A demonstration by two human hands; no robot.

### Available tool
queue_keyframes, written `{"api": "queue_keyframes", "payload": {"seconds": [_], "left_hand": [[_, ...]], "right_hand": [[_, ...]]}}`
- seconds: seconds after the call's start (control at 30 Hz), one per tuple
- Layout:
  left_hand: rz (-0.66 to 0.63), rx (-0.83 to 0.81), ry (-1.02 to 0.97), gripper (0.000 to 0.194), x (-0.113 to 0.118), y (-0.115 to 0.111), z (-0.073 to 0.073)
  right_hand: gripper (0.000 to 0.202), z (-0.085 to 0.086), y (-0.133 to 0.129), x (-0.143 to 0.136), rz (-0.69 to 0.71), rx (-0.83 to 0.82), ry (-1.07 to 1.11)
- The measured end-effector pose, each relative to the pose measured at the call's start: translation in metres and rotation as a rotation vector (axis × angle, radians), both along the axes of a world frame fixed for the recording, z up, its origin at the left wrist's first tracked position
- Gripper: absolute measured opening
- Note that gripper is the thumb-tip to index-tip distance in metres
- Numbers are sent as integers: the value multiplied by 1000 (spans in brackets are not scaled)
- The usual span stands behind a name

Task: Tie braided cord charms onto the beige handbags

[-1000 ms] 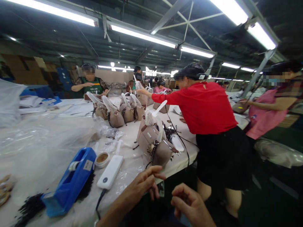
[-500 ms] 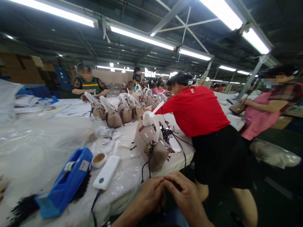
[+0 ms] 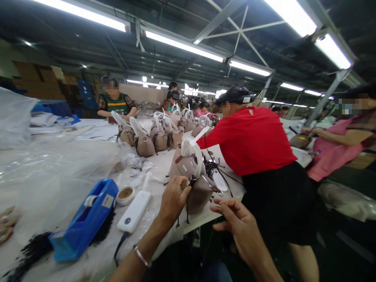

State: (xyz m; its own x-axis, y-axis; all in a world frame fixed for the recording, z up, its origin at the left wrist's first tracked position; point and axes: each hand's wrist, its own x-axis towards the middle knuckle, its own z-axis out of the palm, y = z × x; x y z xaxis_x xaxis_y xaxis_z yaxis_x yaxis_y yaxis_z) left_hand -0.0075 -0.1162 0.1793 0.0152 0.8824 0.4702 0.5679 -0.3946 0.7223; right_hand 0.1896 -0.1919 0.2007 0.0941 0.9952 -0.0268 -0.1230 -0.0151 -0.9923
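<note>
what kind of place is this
Most likely a handbag factory or workshop floor: several similar taupe handbags stand on a long worktable, a blue tape dispenser sits nearby, and people work around it.

On the bench (image 3: pixel 161 166), black strands (image 3: pixel 33 250) lie scattered around a blue tape dispenser (image 3: pixel 79 229). Just right of it sit an open round tub (image 3: pixel 125 195) with brown contents and a white device (image 3: pixel 134 212) on a black cord. Clear plastic sheeting (image 3: pixel 63 172) spreads to the left. 3 co-workers stand out: a person in red (image 3: pixel 249 137) leaning over the bench, a person in pink (image 3: pixel 335 147) and a person in green (image 3: pixel 116 105). Strip lights (image 3: pixel 183 46) hang overhead.
</note>
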Motion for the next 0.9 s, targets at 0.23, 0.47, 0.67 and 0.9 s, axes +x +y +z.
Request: {"api": "queue_keyframes", "payload": {"seconds": [0.23, 0.47, 0.67, 0.9], "left_hand": [[70, 39, 224, 21, 16, 31, -16], [-1, -61, -4, 12, 10, 39, -16], [-71, -134, -117, 12, 1, 40, -20], [-58, -164, -154, 7, 1, 39, -31]], "right_hand": [[38, 19, 21, -20, 11, 94, -58], [14, 17, 45, -30, -46, 469, -660], [12, 4, 66, -41, -35, 544, -1028], [13, 6, 74, -45, -61, 458, -1298]]}}
